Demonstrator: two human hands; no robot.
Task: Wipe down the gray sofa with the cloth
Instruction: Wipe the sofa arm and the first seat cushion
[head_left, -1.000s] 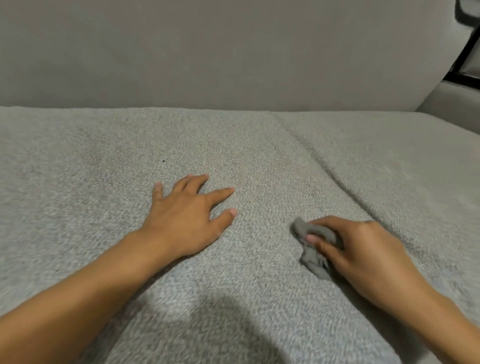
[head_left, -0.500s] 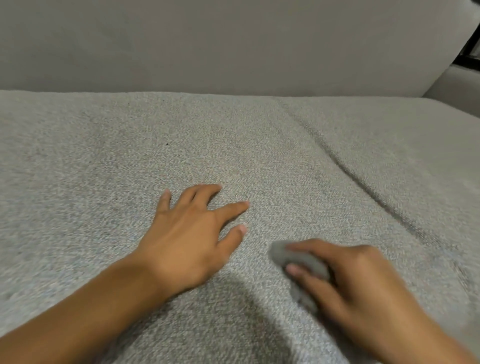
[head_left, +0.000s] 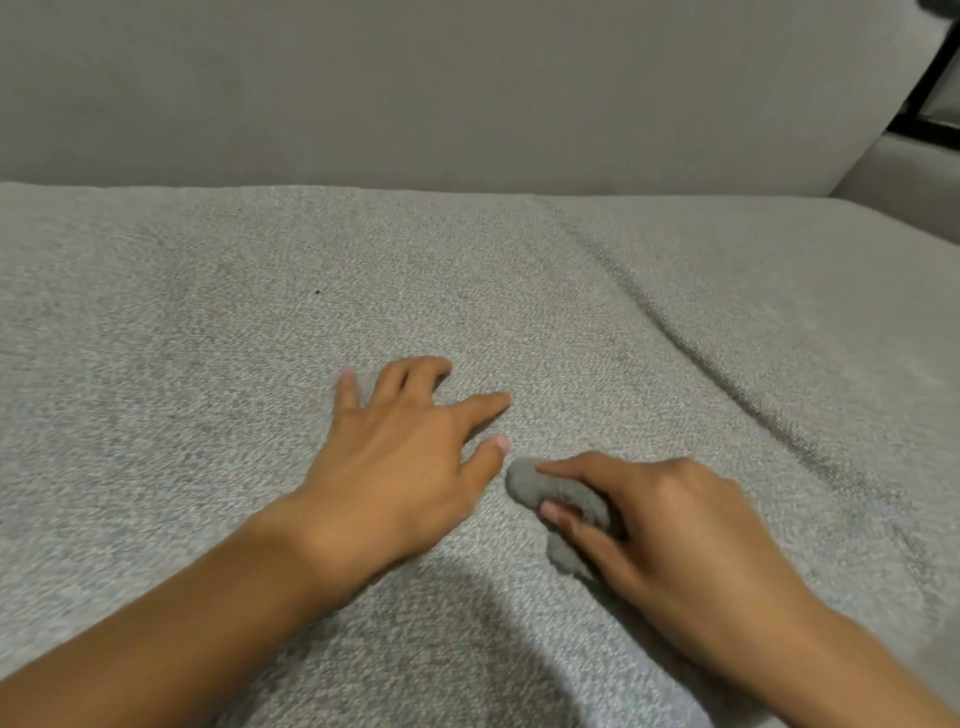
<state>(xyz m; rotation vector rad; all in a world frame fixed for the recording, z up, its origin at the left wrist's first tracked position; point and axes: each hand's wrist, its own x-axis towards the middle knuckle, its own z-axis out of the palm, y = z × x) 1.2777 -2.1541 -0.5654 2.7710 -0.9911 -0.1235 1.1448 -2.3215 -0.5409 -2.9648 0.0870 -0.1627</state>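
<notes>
The gray sofa seat (head_left: 218, 322) fills the view, woven and speckled. My right hand (head_left: 670, 530) grips a small bunched gray cloth (head_left: 550, 493) and holds it down on the seat cushion, thumb and fingers curled round it. My left hand (head_left: 400, 452) rests flat on the cushion just left of the cloth, fingers spread and straight, the thumb tip a short gap from the cloth's end. Part of the cloth is hidden under my right palm.
A seam (head_left: 727, 379) between two seat cushions runs diagonally from the backrest toward the lower right. The smooth gray backrest (head_left: 415, 88) rises behind. An armrest (head_left: 904, 171) and a dark frame (head_left: 930, 93) show at the upper right. A tiny dark speck (head_left: 317, 292) lies on the left cushion.
My right hand has slid the cloth leftward across the cushion, from near the seam to close beside my left thumb. My left hand stays flat on the cushion.
</notes>
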